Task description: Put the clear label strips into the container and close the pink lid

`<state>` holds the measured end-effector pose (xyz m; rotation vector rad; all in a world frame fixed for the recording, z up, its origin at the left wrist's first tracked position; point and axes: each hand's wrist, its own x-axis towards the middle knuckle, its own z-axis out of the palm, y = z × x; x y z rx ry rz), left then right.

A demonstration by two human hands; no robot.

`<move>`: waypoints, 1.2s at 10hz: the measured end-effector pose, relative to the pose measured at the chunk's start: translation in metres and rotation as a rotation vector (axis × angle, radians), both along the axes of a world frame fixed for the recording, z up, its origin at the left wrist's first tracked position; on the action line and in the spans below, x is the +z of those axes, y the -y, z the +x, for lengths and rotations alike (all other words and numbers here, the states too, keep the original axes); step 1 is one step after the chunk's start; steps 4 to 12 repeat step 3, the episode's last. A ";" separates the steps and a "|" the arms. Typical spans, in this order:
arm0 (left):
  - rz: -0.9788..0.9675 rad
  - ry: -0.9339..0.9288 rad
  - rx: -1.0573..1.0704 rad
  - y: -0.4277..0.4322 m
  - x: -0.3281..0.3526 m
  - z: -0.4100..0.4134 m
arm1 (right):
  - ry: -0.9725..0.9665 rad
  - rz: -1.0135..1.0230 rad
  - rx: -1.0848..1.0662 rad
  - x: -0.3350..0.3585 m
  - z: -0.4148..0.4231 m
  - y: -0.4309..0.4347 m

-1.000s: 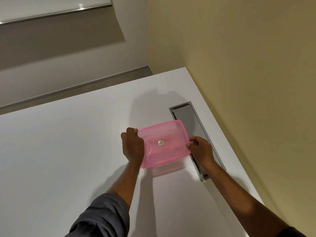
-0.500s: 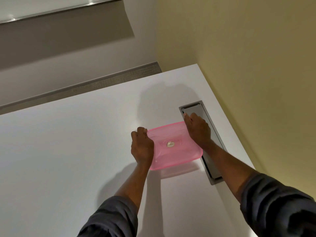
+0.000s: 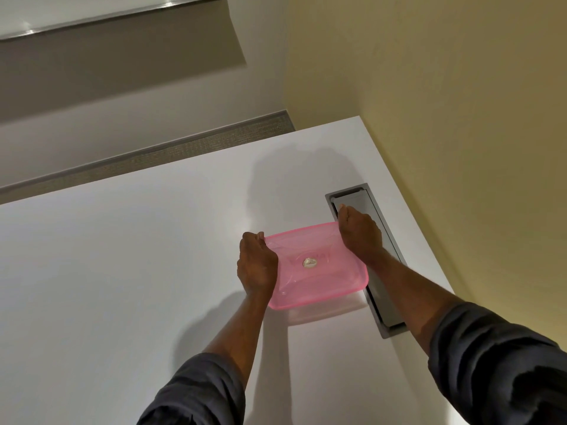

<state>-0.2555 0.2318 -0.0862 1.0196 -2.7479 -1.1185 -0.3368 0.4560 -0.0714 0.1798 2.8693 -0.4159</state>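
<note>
A translucent pink lid point(image 3: 319, 269) with a small oval sticker in its middle lies on top of a clear container point(image 3: 328, 312), whose front wall shows just below the lid. My left hand point(image 3: 257, 265) presses on the lid's left edge with curled fingers. At the lid's far right corner my right hand point(image 3: 359, 233) bears down with closed fingers. The label strips are not visible; the lid hides the inside of the container.
The container stands on a white table point(image 3: 122, 271) near its right side. A grey recessed cable tray point(image 3: 372, 250) is set into the table right of the container. A yellow wall runs along the table's right edge.
My right hand moved from the lid's near right edge up to its far right corner. The left hand stays on the left edge.
</note>
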 end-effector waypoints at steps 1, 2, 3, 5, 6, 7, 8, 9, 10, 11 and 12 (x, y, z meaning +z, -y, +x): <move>-0.015 -0.005 0.006 0.000 0.001 0.000 | -0.002 0.003 -0.015 -0.001 0.002 0.000; -0.018 -0.033 0.012 -0.001 0.004 0.002 | -0.081 -0.083 -0.115 -0.003 0.005 0.003; -0.080 -0.086 -0.014 -0.002 0.008 0.002 | -0.212 -0.119 -0.120 -0.001 0.007 0.005; -0.080 -0.086 -0.014 -0.002 0.008 0.002 | -0.212 -0.119 -0.120 -0.001 0.007 0.005; -0.080 -0.086 -0.014 -0.002 0.008 0.002 | -0.212 -0.119 -0.120 -0.001 0.007 0.005; -0.080 -0.086 -0.014 -0.002 0.008 0.002 | -0.212 -0.119 -0.120 -0.001 0.007 0.005; -0.080 -0.086 -0.014 -0.002 0.008 0.002 | -0.212 -0.119 -0.120 -0.001 0.007 0.005; -0.080 -0.086 -0.014 -0.002 0.008 0.002 | -0.212 -0.119 -0.120 -0.001 0.007 0.005; -0.080 -0.086 -0.014 -0.002 0.008 0.002 | -0.212 -0.119 -0.120 -0.001 0.007 0.005; -0.080 -0.086 -0.014 -0.002 0.008 0.002 | -0.212 -0.119 -0.120 -0.001 0.007 0.005; -0.080 -0.086 -0.014 -0.002 0.008 0.002 | -0.212 -0.119 -0.120 -0.001 0.007 0.005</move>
